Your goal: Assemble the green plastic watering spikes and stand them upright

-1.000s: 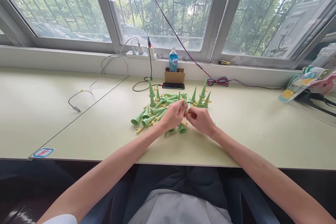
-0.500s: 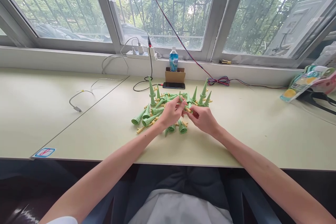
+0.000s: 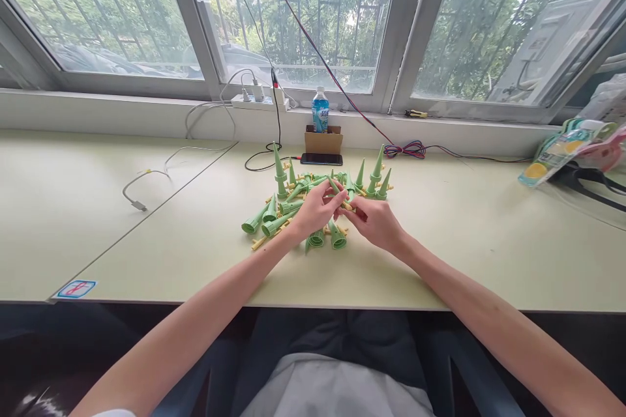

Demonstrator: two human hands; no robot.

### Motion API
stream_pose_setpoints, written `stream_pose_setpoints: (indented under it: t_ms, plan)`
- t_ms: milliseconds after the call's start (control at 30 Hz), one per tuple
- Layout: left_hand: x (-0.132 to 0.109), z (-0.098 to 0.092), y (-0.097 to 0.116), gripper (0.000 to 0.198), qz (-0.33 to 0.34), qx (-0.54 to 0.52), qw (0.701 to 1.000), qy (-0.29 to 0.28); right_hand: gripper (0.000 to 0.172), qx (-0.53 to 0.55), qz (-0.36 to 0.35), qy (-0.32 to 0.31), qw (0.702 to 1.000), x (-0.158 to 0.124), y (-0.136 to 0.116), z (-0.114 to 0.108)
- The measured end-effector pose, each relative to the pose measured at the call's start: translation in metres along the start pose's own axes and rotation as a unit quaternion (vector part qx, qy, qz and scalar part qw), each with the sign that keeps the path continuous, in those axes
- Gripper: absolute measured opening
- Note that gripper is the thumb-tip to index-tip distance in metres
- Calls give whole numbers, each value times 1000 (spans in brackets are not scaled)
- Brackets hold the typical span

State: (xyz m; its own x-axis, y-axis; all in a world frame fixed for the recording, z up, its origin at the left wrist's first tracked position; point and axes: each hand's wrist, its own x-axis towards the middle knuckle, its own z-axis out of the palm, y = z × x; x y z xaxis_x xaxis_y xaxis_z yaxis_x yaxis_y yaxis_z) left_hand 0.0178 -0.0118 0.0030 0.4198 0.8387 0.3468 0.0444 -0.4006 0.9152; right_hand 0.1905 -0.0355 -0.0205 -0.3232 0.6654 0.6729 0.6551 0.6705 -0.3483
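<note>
Over a pile of parts, my left hand is closed around a green plastic plant-watering spike, its pointed end showing above the fingers. My right hand pinches a small yellow valve piece at the spike's lower end; fingers hide much of the joint. Around both hands lie several green hollow spikes, one with its open threaded end facing me. Yellow valve pieces are scattered among them. Some spikes stand upright, such as a tall one at left and another at right.
Behind the pile are a black phone, a cardboard box and a blue-labelled bottle. A white cable lies at left, a coiled red-black wire at back right. Packaged items sit at far right.
The view has shifted slightly. My right fingers have turned and closed a little more over the yellow valve piece, which shows less now. My left hand keeps its hold on the spike.
</note>
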Motion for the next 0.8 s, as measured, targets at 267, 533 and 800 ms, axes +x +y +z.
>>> stream_pose_setpoints:
  t_ms: [267, 533, 800]
  plan:
    - [-1, 1, -1, 34, 0, -20, 1000, -2, 39, -1, -17, 1, 1000, -2, 1, 2]
    - [-1, 1, -3, 33, 2, -34, 999, -3, 43, -6, -14, -3, 1000, -2, -2, 2]
    - [0, 1, -5, 33, 4, -44, 999, -1, 44, -20, -34, 11, 999, -2, -3, 3]
